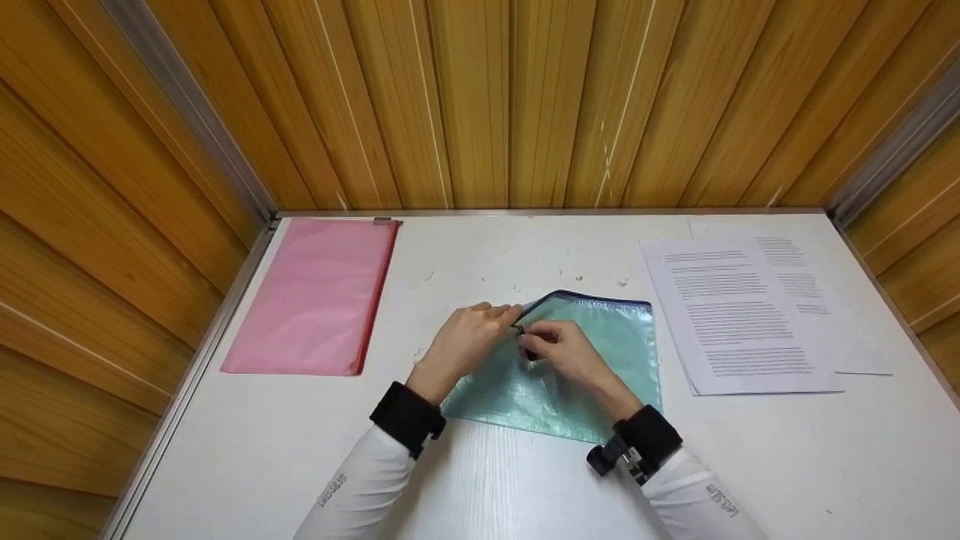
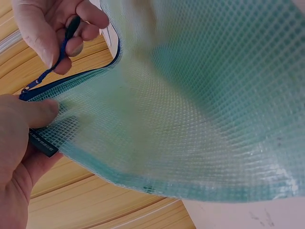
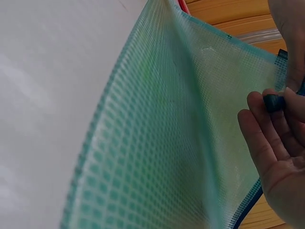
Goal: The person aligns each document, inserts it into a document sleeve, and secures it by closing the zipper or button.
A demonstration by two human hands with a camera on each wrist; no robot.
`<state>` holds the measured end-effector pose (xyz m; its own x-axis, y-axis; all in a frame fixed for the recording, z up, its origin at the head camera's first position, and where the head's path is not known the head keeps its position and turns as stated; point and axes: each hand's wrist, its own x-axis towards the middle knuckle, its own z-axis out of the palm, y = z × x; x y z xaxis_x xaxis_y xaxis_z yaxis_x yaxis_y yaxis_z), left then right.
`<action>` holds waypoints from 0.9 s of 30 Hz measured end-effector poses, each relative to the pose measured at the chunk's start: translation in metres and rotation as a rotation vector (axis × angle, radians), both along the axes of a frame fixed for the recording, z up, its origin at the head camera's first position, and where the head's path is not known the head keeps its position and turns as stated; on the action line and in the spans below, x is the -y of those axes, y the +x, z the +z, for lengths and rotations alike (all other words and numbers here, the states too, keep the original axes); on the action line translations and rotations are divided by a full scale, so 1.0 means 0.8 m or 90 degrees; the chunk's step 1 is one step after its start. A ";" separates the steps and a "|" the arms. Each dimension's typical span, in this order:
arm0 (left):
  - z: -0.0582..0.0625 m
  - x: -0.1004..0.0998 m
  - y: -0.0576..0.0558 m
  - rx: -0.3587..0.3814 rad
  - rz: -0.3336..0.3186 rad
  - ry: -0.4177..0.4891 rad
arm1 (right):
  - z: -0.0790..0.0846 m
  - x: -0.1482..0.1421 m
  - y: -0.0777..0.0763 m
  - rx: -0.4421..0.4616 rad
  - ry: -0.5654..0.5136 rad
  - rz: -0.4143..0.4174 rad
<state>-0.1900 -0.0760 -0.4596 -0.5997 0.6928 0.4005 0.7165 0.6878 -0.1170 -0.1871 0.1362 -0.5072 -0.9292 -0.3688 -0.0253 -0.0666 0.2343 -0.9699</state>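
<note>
A green mesh zipper pouch point(image 1: 547, 397) lies on the white table with its upper left corner lifted. My left hand point(image 1: 465, 341) pinches that corner, thumb on the mesh beside a dark label point(image 2: 43, 143). A dark blue zipper point(image 2: 71, 78) runs along the pouch's edge, its slider close to my left thumb. From the slider hangs a blue cord pull point(image 2: 63, 50), which my right hand point(image 1: 570, 352) pinches between thumb and fingers. The pull's dark end point(image 3: 273, 102) shows against the right fingers in the right wrist view.
A pink pouch point(image 1: 307, 300) with a red edge lies at the table's left. Printed sheets of paper point(image 1: 739, 322) overlap on the right. Wood-patterned panels point(image 1: 510, 105) rise behind the table and at both sides.
</note>
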 end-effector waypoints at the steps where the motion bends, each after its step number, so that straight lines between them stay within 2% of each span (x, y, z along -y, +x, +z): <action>1: 0.000 0.000 0.000 -0.002 0.001 0.000 | 0.001 -0.002 0.000 -0.007 0.009 -0.004; 6: -0.003 0.002 0.002 0.003 -0.006 0.006 | 0.008 -0.013 -0.003 -0.022 0.042 -0.035; 12: -0.004 0.002 0.001 0.010 -0.009 0.018 | 0.021 -0.026 -0.008 -0.094 0.119 -0.086; 16: -0.004 0.002 0.002 0.012 -0.014 0.014 | 0.025 -0.030 -0.008 -0.114 0.153 -0.107; 27: -0.004 0.009 0.004 0.049 -0.014 0.023 | 0.019 -0.042 -0.015 -0.141 0.206 -0.163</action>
<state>-0.1869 -0.0830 -0.4625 -0.6138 0.6924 0.3792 0.7378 0.6740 -0.0367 -0.1988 0.1695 -0.4919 -0.9852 -0.1325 0.1089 -0.1650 0.5581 -0.8132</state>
